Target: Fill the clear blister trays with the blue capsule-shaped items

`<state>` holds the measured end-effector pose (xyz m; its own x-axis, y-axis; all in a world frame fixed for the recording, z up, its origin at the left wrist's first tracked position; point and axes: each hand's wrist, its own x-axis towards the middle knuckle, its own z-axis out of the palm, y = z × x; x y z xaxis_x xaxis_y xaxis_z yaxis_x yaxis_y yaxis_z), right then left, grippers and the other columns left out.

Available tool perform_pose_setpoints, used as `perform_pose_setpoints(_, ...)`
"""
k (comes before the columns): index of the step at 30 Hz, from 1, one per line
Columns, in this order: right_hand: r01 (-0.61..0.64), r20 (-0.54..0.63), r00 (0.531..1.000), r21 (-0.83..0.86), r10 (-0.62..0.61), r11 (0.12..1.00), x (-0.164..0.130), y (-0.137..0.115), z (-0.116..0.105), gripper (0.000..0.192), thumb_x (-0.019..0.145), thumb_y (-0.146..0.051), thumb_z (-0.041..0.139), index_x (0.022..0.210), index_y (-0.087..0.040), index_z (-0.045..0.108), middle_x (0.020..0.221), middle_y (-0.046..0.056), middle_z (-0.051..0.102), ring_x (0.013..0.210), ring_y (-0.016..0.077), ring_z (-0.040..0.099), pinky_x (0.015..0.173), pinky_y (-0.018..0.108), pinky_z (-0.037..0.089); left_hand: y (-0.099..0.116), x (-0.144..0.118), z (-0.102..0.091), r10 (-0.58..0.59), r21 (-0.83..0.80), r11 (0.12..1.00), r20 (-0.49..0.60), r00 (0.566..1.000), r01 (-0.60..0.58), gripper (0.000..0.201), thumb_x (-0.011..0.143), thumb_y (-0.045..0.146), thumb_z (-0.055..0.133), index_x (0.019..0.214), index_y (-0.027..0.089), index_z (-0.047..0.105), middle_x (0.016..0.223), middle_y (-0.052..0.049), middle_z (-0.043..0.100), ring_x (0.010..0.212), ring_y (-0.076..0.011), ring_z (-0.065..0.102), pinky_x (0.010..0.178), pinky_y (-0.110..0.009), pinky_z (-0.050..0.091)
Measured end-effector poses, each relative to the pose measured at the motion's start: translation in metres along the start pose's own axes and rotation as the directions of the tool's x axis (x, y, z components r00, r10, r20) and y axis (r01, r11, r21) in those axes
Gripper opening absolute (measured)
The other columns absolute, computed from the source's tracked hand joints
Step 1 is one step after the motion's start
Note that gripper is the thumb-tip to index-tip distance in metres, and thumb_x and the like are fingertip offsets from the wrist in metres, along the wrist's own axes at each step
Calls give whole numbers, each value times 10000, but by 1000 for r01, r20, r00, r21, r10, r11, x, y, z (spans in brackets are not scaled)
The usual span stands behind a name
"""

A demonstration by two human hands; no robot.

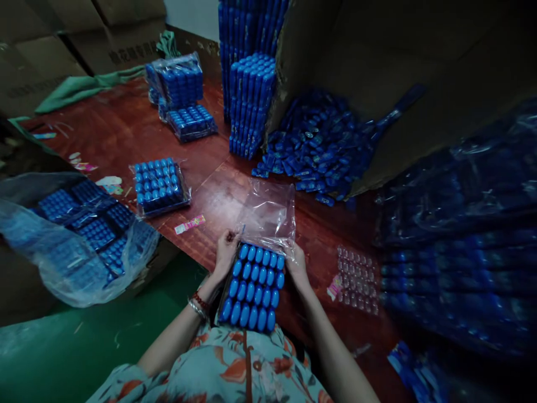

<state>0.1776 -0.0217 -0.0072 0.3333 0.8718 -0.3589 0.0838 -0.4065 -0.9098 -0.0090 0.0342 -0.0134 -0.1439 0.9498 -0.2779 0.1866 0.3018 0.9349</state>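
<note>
A block of blue oval-topped pieces point(254, 288), set in rows, rests against my body at the table's front edge. Just beyond it lies a clear plastic bag point(268, 210), its near edge meeting the block's far end. At the left corner of that edge, my left hand point(226, 252) has its fingers closed on the bag. My right hand point(296, 262) pinches the bag's right corner beside the block. Whether the block's far end sits inside the bag mouth I cannot tell.
Bagged blue blocks point(161, 187) sit on the red table point(197, 168), with more stacked behind point(180, 89). A carton point(327, 50) spills loose blue pieces point(319, 140). A clear blister tray point(356, 280) lies right. Lower left, a lined box point(92, 235) holds blue blocks.
</note>
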Motion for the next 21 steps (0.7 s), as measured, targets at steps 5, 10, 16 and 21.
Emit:
perform_pose_setpoints(5,65,62,996,-97,-59,993,1,-8,-3,302,731,-436,530,842,-181,649,907,73,703,883,227,632,777,318,479,3,-3,-4,-56,66,996,26,998,54,195,633,270,617,572,163,467,510,66,431,523,-83,402,513,-190,314)
perform_pose_setpoints(10,-44,135,989,-121,61,992,-4,-1,-8,317,775,-466,448,827,-180,574,562,5,611,514,173,583,499,267,459,4,-19,-10,-79,95,993,45,996,74,208,665,342,597,639,161,498,555,46,498,537,-96,469,509,-188,351)
perform_pose_setpoints(16,-175,162,965,-181,204,968,-45,3,-4,384,858,-479,337,1079,-187,450,450,-64,499,327,157,476,333,235,352,14,-31,-34,17,316,947,144,989,-62,262,782,336,533,965,149,533,609,28,549,523,-124,528,510,-207,390)
perform_pose_setpoints(21,-104,-19,993,-600,115,793,-64,-26,-8,455,881,-364,359,1282,-154,398,883,116,657,805,266,658,666,361,497,24,-30,-34,128,712,661,203,971,-236,316,916,282,399,1196,197,521,846,-65,637,729,-182,606,616,-253,432)
